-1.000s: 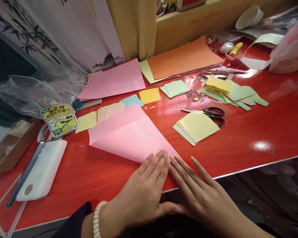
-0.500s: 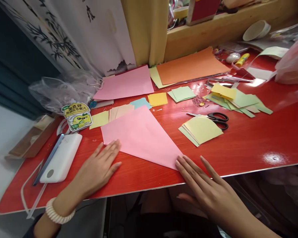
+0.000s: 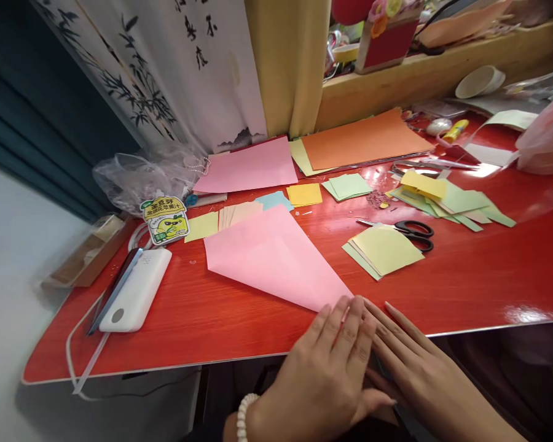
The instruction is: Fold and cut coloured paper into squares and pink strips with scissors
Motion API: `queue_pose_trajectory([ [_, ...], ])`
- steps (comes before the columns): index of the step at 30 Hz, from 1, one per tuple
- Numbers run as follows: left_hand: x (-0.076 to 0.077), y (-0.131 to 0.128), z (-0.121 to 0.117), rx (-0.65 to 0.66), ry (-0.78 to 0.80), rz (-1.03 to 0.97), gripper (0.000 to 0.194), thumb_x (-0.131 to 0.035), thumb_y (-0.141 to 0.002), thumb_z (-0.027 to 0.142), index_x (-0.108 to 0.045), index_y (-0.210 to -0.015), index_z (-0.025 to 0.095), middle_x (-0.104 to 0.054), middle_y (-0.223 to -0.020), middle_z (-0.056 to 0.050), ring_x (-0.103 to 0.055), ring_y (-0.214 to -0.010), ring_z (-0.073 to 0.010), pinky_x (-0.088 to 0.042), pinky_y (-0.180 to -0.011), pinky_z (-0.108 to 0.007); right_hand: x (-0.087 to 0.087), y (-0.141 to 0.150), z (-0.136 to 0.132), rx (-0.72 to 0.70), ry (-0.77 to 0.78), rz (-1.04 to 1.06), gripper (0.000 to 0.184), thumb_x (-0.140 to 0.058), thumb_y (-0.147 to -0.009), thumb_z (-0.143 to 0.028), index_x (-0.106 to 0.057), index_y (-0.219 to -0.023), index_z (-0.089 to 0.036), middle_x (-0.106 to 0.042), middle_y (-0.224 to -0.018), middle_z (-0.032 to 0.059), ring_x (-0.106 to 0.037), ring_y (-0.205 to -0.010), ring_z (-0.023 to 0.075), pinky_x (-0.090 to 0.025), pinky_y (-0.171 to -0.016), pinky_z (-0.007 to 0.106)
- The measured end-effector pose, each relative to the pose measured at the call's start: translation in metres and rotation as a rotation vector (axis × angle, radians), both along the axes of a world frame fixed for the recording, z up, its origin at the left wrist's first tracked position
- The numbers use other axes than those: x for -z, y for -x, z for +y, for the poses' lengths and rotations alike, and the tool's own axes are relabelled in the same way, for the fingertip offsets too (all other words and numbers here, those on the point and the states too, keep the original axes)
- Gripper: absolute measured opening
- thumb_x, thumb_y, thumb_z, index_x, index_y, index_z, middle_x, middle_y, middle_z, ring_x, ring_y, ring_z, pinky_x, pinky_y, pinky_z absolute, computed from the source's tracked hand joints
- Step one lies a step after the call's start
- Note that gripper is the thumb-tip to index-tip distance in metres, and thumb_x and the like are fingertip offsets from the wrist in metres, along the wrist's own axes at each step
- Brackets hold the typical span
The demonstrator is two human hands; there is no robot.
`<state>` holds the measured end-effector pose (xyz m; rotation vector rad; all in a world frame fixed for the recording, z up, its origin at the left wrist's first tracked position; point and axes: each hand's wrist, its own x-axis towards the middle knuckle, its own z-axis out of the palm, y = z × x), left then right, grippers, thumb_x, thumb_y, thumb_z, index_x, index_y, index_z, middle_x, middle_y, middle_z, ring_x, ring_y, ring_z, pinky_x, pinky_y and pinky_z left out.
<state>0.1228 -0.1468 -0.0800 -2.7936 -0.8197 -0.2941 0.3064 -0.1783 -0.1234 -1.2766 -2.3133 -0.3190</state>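
A folded sheet of pink paper (image 3: 271, 258) lies flat on the red table (image 3: 239, 325), its narrow corner pointing toward me. My left hand (image 3: 322, 362) rests with stretched fingers on that near corner, overlapping part of the other hand. Beside it, my right hand (image 3: 410, 362) lies with its fingers extended, the fingertips at the paper's right corner and partly hidden by the left hand. A stack of pale yellow-green paper squares (image 3: 387, 250) and black-handled scissors (image 3: 415, 232) are to the right of the pink paper.
A white power bank (image 3: 138, 291) and a phone lie at the left. Behind are a pink sheet (image 3: 251, 166), orange sheets (image 3: 364, 141), and small squares, including yellow ones (image 3: 304, 194). Green paper strips (image 3: 465, 199) and a pink plastic bag (image 3: 546, 138) are at the right.
My left hand has moved right, from the paper's left edge to its near right corner beside my right hand. My right hand stays at that corner. The view has shifted slightly.
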Motion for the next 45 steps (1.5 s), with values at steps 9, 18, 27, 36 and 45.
queue_pose_trajectory([
  [9, -0.017, 0.068, 0.024, -0.111, 0.012, 0.039, 0.063, -0.029, -0.091, 0.058, -0.052, -0.127, 0.011, -0.053, -0.134, -0.011, -0.048, -0.126, -0.0232, -0.038, -0.104, -0.035, 0.004, -0.014, 0.000, -0.040, 0.071, -0.132, 0.053, -0.048, -0.092, -0.029, -0.038, -0.141, -0.011, -0.043, -0.143, 0.0106, -0.038, -0.133, 0.0255, -0.020, -0.114, 0.043],
  [18, -0.012, 0.179, 0.068, -0.490, 0.070, 0.162, 0.051, -0.029, -0.096, 0.038, -0.043, -0.135, 0.010, -0.050, -0.135, -0.013, -0.048, -0.126, -0.0248, -0.034, -0.107, -0.051, 0.006, -0.025, 0.001, -0.079, 0.071, -0.107, 0.057, -0.044, -0.093, -0.034, -0.031, -0.145, -0.014, -0.048, -0.140, 0.0088, -0.043, -0.129, 0.0239, -0.020, -0.114, 0.042],
  [27, 0.016, 0.029, 0.004, -0.178, 0.042, 0.013, 0.057, -0.035, -0.094, 0.044, -0.041, -0.137, 0.007, -0.043, -0.141, -0.016, -0.036, -0.134, -0.0280, -0.028, -0.113, -0.048, -0.008, -0.017, 0.005, -0.094, -0.007, -0.117, 0.049, -0.038, -0.095, -0.028, -0.038, -0.140, -0.009, -0.053, -0.134, 0.0125, -0.050, -0.124, 0.0234, -0.022, -0.112, 0.039],
  [36, -0.001, 0.060, 0.021, -0.226, -0.049, -0.076, 0.053, -0.027, -0.097, 0.040, -0.048, -0.130, 0.005, -0.060, -0.124, -0.016, -0.054, -0.120, -0.0248, -0.037, -0.106, -0.044, -0.010, -0.018, 0.003, -0.072, 0.044, -0.128, 0.044, -0.044, -0.094, -0.026, -0.045, -0.136, -0.012, -0.051, -0.137, 0.0077, -0.048, -0.126, 0.0213, -0.019, -0.115, 0.039],
  [45, -0.008, 0.143, 0.055, -0.429, -0.080, 0.192, 0.050, -0.034, -0.094, 0.037, -0.058, -0.121, 0.002, -0.060, -0.123, -0.020, -0.058, -0.115, -0.0295, -0.039, -0.103, -0.048, -0.003, -0.025, 0.005, -0.121, 0.026, -0.072, 0.045, -0.039, -0.096, -0.017, -0.039, -0.140, -0.016, -0.055, -0.134, 0.0052, -0.046, -0.127, 0.0191, -0.026, -0.113, 0.038],
])
